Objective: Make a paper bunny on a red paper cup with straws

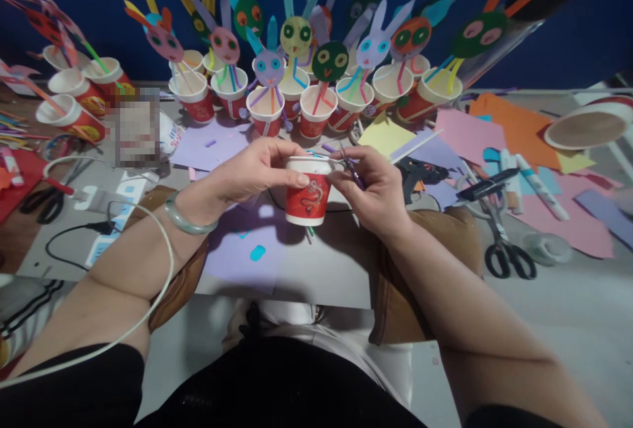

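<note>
A red paper cup (307, 198) with a white rim and a pale printed figure is held upright in front of me. My left hand (267, 167) grips its left side, thumb across the front and fingers at the rim. My right hand (372, 184) is at the cup's right rim, closed on a slim dark-purple tool (353, 169) that looks like small scissors; the fingers partly hide it. A short purple strip (330, 149) shows above the rim. Bits of green and grey straw (310, 235) show below the cup. Purple paper (232, 250) with a blue cut-out (258, 252) lies beneath.
Rows of cups with paper rabbit heads on straws, such as a dark green one (330, 62), stand along the back. To the right lie a black glue gun (420, 174), large scissors (502, 233), markers (541, 194), tape (546, 248) and coloured paper. A white cable (168, 243) crosses my left forearm.
</note>
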The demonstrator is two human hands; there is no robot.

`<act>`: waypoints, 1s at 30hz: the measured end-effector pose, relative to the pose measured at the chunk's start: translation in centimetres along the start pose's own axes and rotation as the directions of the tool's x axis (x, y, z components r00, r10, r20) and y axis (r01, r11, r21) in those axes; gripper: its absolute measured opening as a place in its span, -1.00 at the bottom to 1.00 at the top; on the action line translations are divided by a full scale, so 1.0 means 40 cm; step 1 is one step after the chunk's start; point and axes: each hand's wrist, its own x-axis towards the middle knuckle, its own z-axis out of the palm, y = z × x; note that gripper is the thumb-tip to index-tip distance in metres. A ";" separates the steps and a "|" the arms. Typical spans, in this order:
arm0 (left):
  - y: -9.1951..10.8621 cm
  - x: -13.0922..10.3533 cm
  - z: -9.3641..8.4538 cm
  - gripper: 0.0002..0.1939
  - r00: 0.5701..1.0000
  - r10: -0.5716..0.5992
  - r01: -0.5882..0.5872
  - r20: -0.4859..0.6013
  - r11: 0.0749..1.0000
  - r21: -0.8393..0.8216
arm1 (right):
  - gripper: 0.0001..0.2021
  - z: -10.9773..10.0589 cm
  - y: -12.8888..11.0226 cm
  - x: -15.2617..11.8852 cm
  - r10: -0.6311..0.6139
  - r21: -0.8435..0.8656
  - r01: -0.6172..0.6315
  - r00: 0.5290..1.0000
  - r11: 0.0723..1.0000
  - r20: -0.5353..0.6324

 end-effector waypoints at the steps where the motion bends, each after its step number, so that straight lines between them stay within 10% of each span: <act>1: 0.000 0.000 -0.003 -0.69 1.000 -0.003 0.003 -0.017 1.000 0.020 | -0.56 0.000 0.003 -0.003 -0.034 -0.045 0.032 0.999 0.998 -0.042; 7: 0.013 0.001 -0.017 -0.74 0.998 0.021 -0.012 -0.065 0.990 0.141 | -0.55 -0.020 0.016 -0.010 -0.220 -0.344 0.216 0.975 0.914 0.029; 30: 0.041 -0.003 -0.041 -0.71 0.988 0.157 -0.135 0.009 0.819 0.558 | -0.52 -0.032 -0.010 -0.018 -0.202 -0.708 0.339 0.940 0.620 0.274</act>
